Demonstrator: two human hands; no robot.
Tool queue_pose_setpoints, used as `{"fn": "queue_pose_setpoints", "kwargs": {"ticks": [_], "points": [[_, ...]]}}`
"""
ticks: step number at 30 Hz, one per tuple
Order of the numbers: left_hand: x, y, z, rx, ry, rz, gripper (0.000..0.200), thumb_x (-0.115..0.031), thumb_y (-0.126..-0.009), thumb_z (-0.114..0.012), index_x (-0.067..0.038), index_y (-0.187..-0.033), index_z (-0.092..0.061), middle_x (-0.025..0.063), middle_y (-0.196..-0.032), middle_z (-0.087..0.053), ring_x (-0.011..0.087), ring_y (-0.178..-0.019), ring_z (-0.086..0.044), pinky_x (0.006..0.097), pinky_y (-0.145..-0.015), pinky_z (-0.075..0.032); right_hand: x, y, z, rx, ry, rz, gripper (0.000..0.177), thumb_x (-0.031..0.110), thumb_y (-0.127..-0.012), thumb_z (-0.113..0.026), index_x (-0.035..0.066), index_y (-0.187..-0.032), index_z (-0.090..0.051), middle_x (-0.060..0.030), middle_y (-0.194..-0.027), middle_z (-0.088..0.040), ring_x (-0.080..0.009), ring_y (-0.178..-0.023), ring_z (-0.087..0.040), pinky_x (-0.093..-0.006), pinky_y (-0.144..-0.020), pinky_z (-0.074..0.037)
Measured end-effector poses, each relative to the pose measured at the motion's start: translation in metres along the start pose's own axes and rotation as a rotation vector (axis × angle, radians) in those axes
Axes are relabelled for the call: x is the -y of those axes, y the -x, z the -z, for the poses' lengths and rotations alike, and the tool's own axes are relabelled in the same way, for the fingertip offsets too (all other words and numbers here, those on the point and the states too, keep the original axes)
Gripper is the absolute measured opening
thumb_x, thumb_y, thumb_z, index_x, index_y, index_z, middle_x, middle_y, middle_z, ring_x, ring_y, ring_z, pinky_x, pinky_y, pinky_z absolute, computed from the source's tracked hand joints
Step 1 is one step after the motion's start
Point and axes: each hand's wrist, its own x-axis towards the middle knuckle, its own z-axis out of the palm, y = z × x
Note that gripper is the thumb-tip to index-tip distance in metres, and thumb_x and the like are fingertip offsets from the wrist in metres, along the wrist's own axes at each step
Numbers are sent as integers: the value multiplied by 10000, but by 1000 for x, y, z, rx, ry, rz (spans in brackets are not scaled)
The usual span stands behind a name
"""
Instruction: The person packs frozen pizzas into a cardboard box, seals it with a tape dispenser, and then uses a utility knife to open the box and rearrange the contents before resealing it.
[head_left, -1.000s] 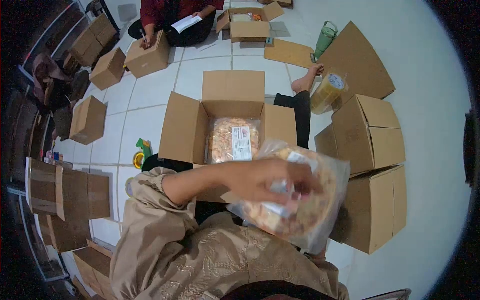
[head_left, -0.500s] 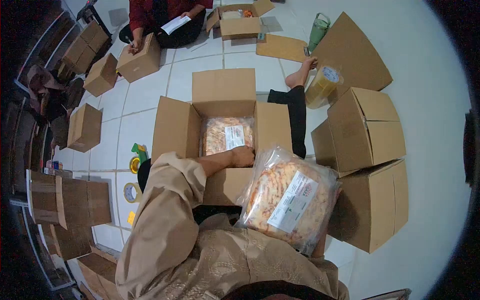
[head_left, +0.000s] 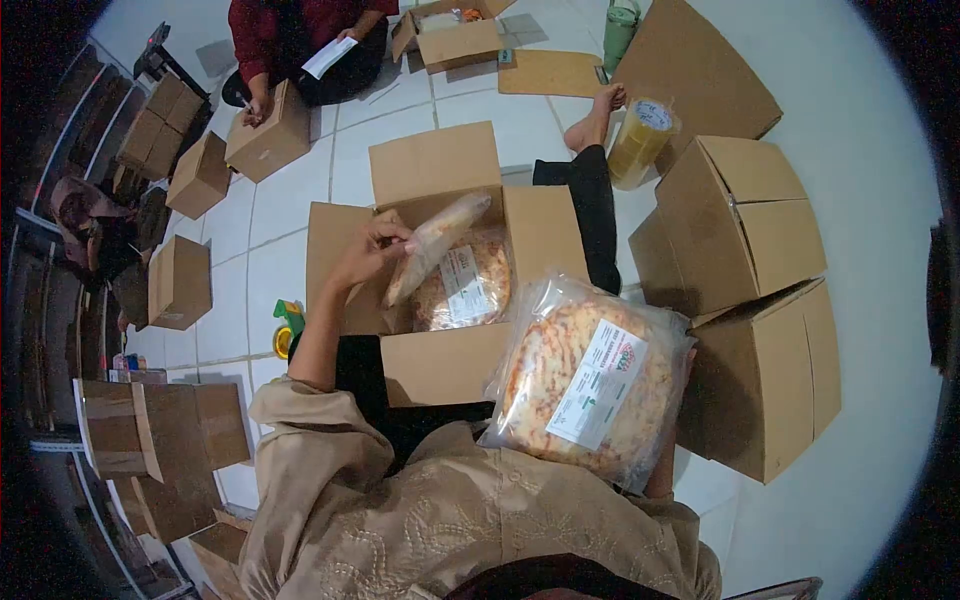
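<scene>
My left hand (head_left: 372, 252) is closed on the edge of a plastic-wrapped pizza (head_left: 438, 243), which stands tilted inside the open cardboard box (head_left: 435, 368). Beneath and beside it lies another wrapped pizza (head_left: 478, 285) with a white label, flat in the box. At my right side, a larger-looking bagged pizza (head_left: 540, 390) with a white label (head_left: 598, 385) rests against my forearm and lap. From below, my right hand (head_left: 688, 362) supports it; most of that hand is hidden behind the bag, which may hold more than one pizza.
Two open cartons (head_left: 735, 240) stand to the right, near a stack of clear tape rolls (head_left: 642, 142). A green tape dispenser (head_left: 289, 322) lies to the left. Across the floor, another person (head_left: 310, 50) writes on a closed box (head_left: 268, 135). Several boxes line the left.
My left hand has risen from the box's near edge to its left side, lifting one side of a wrapped pizza. The bagged pizza on my right stays held. My view has shifted slightly.
</scene>
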Motion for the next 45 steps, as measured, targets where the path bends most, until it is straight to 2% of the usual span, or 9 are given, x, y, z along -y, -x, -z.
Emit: {"fn": "queue_pose_setpoints", "kwargs": {"ticks": [8, 15, 17, 20, 22, 28, 30, 35, 45], "points": [[3, -21, -30, 237, -106, -219, 167, -99, -756, -671, -10, -897, -660, 72, -870, -609, 171, -764, -544, 286, -733, -439, 1, 4, 2, -12, 12, -4, 557, 492, -881, -426, 12, -1151, -506, -111, -1066, -567, -215, -953, -554, -367, -847, -460], [179, -85, -63, 289, -850, 583, 671, -544, -693, -642, -15, -1104, -604, 217, -1166, -557, 342, -1075, -542, 379, -895, -440, 1, 1, 3, -17, 17, -3, 565, 504, -883, -417, 13, -1148, -508, -109, -1066, -566, -214, -953, -555, -368, -846, -461], [222, -74, -84, -246, -986, 38, 803, -629, -649, -623, 75, -1033, -604, 264, -1095, -573, 367, -1051, -553, 387, -904, -449, 1, -1, 2, -8, 19, 1, 568, 507, -884, -414, 13, -1147, -508, -109, -1066, -565, -213, -953, -555, -369, -846, -461], [195, -73, -86, -240, -861, 240, 903, -688, -643, -570, 120, -1048, -574, 282, -1126, -548, 391, -1069, -533, 389, -915, -438, 0, 2, 6, -23, 19, 8, 571, 512, -885, -411, 13, -1145, -509, -108, -1065, -565, -213, -953, -555, -369, -845, -461], [108, -70, -59, 268, -507, 610, 996, -725, -640, -533, 140, -1133, -506, 302, -1214, -476, 398, -1137, -476, 384, -962, -396, -1, 1, 4, -22, 18, 16, 574, 515, -885, -408, 14, -1144, -509, -107, -1065, -565, -212, -953, -555, -370, -845, -462], [86, -44, -83, -284, -739, 115, 628, -535, -800, -530, 18, -1091, -590, 213, -1062, -600, 320, -978, -576, 390, -879, -428, -1, -4, -1, -4, 15, 39, 581, 525, -887, -401, 14, -1142, -510, -106, -1064, -564, -212, -953, -555, -371, -844, -462], [-27, -11, -102, 97, 136, 259, 385, -314, -857, -575, 13, -1058, -609, 127, -966, -620, 176, -889, -571, 309, -815, -445, -3, -3, -1, 0, 17, 41, 583, 528, -888, -398, 14, -1141, -510, -105, -1064, -564, -211, -953, -555, -371, -844, -462], [-83, 27, -161, -104, 94, -21, 149, -70, -840, -595, 12, -964, -614, 2, -779, -589, 59, -699, -530, 208, -630, -420, 3, 3, -7, 7, 10, 16, 590, 537, -890, -392, 15, -1138, -511, -104, -1064, -563, -210, -953, -555, -373, -843, -463], [51, -12, -68, -550, 37, -9, 147, -14, -827, -541, -13, -967, -496, 45, -756, -552, 157, -683, -552, 288, -603, -449, 23, 22, -45, 3, 79, -22, 583, 549, -896, -379, 38, -1142, -511, -87, -1052, -562, -192, -956, -546, -352, -834, -462]]}}
